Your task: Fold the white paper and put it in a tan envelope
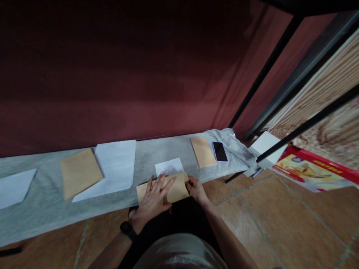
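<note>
Pressing with the left hand (155,195), flat and with unclenched grip, on the tan paper envelope (178,189), at the near edge of the grey cloth-covered surface (153,151); pinching its right end with the right hand (197,191); perhaps risking a crease, if pulled unevenly.

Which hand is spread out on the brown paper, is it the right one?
No, the left hand is spread on the brown paper, while the right hand is curled at one end.
</note>
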`<action>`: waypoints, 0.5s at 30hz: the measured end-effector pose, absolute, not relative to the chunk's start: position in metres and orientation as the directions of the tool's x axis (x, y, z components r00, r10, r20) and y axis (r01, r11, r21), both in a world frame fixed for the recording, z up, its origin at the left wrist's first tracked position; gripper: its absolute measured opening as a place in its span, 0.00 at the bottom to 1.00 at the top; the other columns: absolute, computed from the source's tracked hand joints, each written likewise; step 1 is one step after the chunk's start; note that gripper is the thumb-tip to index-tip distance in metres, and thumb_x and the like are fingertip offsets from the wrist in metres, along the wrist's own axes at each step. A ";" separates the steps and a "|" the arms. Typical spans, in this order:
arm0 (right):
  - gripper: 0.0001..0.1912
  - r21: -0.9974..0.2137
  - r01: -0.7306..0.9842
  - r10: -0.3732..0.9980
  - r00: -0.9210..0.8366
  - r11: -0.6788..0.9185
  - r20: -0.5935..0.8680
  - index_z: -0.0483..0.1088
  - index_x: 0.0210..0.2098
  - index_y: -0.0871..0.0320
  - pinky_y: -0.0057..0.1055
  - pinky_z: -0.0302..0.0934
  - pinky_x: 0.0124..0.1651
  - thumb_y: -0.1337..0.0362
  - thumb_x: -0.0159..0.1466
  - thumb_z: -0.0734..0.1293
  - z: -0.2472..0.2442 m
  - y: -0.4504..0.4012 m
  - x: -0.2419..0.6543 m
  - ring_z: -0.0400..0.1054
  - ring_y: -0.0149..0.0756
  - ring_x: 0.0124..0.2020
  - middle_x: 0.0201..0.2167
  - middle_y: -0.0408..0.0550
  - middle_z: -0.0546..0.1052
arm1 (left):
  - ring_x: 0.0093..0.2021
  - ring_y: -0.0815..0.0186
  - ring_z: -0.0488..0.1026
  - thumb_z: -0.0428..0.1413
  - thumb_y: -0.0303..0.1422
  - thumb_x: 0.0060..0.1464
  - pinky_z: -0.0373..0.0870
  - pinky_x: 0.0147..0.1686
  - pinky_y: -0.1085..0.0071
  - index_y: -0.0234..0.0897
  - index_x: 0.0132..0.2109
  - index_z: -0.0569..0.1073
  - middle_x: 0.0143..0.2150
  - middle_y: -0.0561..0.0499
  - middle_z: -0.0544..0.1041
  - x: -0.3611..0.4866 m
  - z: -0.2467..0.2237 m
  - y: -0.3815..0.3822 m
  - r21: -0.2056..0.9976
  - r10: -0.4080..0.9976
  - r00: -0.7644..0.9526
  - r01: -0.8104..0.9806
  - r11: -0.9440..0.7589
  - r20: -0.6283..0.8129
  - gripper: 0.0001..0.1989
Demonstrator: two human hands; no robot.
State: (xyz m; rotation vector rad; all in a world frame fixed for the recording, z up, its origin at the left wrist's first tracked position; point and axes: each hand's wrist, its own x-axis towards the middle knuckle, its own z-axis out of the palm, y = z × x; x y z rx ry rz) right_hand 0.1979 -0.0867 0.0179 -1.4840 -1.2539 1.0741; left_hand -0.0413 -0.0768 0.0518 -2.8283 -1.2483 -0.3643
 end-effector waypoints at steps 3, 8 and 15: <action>0.07 -0.941 0.328 0.990 0.134 -0.084 -0.042 0.71 0.31 0.56 0.28 0.63 0.34 0.61 0.60 0.63 0.013 -0.092 0.198 0.67 0.34 0.29 0.26 0.43 0.75 | 0.71 0.45 0.57 0.65 0.43 0.48 0.47 0.69 0.42 0.48 0.74 0.50 0.73 0.36 0.56 -0.041 0.046 -0.080 0.068 0.723 0.658 0.728 -0.682 0.210 0.50; 0.10 -0.831 0.550 0.956 0.280 -0.086 0.087 0.74 0.40 0.56 0.30 0.64 0.41 0.62 0.63 0.63 0.024 -0.104 0.204 0.70 0.37 0.35 0.35 0.48 0.77 | 0.71 0.45 0.56 0.65 0.45 0.49 0.48 0.68 0.45 0.48 0.73 0.54 0.73 0.36 0.57 -0.037 0.047 -0.086 0.083 0.701 0.678 0.703 -0.706 0.219 0.48; 0.18 -0.957 0.291 1.000 0.003 -0.007 -0.007 0.77 0.40 0.55 0.36 0.66 0.52 0.53 0.70 0.59 0.072 -0.124 0.209 0.74 0.42 0.44 0.38 0.49 0.80 | 0.72 0.46 0.54 0.66 0.43 0.49 0.46 0.69 0.46 0.47 0.73 0.53 0.74 0.37 0.55 -0.035 0.053 -0.090 0.110 0.712 0.670 0.707 -0.699 0.212 0.48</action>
